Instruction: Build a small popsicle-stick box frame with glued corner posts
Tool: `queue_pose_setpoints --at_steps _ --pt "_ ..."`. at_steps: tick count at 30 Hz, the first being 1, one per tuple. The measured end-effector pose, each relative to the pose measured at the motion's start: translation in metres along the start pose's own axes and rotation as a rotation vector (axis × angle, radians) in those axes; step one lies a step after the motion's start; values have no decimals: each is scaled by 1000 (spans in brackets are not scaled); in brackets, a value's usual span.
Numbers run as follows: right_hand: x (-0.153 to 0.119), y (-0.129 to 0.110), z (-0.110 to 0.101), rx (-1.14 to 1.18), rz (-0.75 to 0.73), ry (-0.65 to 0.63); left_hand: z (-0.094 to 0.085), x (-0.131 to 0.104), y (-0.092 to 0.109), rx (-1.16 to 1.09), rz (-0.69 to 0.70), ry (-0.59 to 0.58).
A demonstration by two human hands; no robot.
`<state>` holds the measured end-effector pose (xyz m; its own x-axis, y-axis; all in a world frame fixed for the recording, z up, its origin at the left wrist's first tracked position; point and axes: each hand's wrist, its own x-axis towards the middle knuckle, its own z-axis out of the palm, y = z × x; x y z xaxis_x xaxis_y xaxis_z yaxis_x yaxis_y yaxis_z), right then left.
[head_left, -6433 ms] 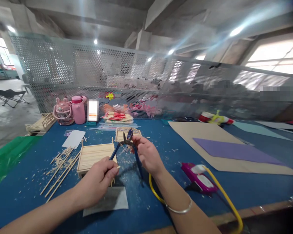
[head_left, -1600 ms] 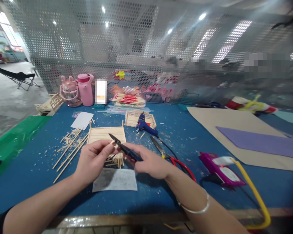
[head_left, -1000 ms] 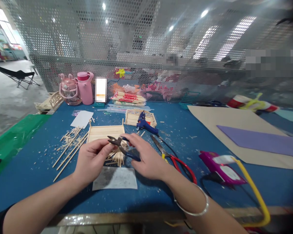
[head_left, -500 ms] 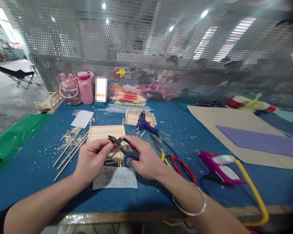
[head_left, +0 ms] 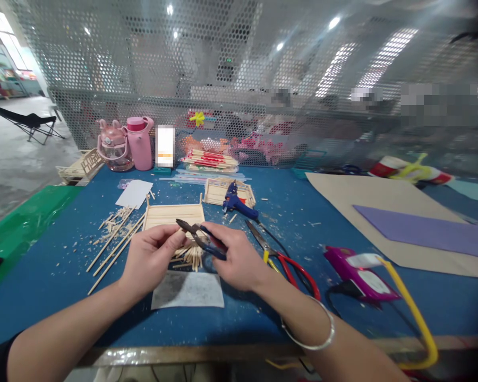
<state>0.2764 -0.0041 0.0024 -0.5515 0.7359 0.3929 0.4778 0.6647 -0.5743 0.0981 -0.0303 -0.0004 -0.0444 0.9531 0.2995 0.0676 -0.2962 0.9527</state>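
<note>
My right hand (head_left: 239, 257) is wrapped round the blue handles of dark-jawed pliers (head_left: 194, 231), whose nose points left toward my other hand. My left hand (head_left: 153, 254) is closed in a pinch at the jaws, holding a small wooden stick (head_left: 181, 230) mostly hidden by the fingers. Beneath the hands lies a pile of short cut sticks (head_left: 193, 259), just above a grey-white sheet (head_left: 193, 291). Behind my left hand is a slatted wooden panel (head_left: 173, 213) with upright posts, partly covered by the hands.
Long sticks (head_left: 117, 254) and scraps lie at left. A blue glue gun (head_left: 239, 204) rests by a small wooden frame (head_left: 213, 192); red-handled scissors (head_left: 295, 270) and a purple device (head_left: 360, 276) are at right. Bottles (head_left: 139, 146) and bundled sticks (head_left: 211, 159) stand along the mesh screen.
Both hands stay in nearly the same place. The pliers have shifted very slightly, and the inner side of a handle shows more at my right fingers.
</note>
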Motion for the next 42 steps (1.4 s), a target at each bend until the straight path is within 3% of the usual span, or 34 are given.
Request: queue_pose_setpoints --at_steps 3,8,12,15,19,22,25,28,31,33,36,38,42 --pt "3 -8 -6 327 32 -177 -1 0 0 -40 21 -51" --pt "4 -3 -3 771 246 -369 -4 -3 -1 -72 11 -105" --pt "5 4 -3 912 349 -340 -4 -3 -3 -107 -19 -94" --pt "4 4 -22 693 422 -242 -2 -3 -4 -146 -49 -53" --pt "-4 5 -48 14 519 -202 -1 -3 -5 -172 -76 -70" --pt "-9 13 -47 -423 605 -243 0 -3 -7 -149 -89 -82" --pt "-8 22 -32 -609 663 -322 2 -1 -7 -95 -103 -96" --pt "-5 27 -23 -708 637 -326 2 0 -4 66 -58 -135" --pt "-1 21 -27 -748 509 -199 1 0 -1 315 132 -206" --pt "4 11 -31 -605 333 -89 0 2 1 425 242 -250" --pt "14 -4 -32 -201 105 3 -3 9 4 511 321 -241" --pt "21 -11 -31 -30 64 39 -6 16 5 575 383 -216" --pt "34 -15 -35 49 53 56 -10 33 8 719 603 -193"
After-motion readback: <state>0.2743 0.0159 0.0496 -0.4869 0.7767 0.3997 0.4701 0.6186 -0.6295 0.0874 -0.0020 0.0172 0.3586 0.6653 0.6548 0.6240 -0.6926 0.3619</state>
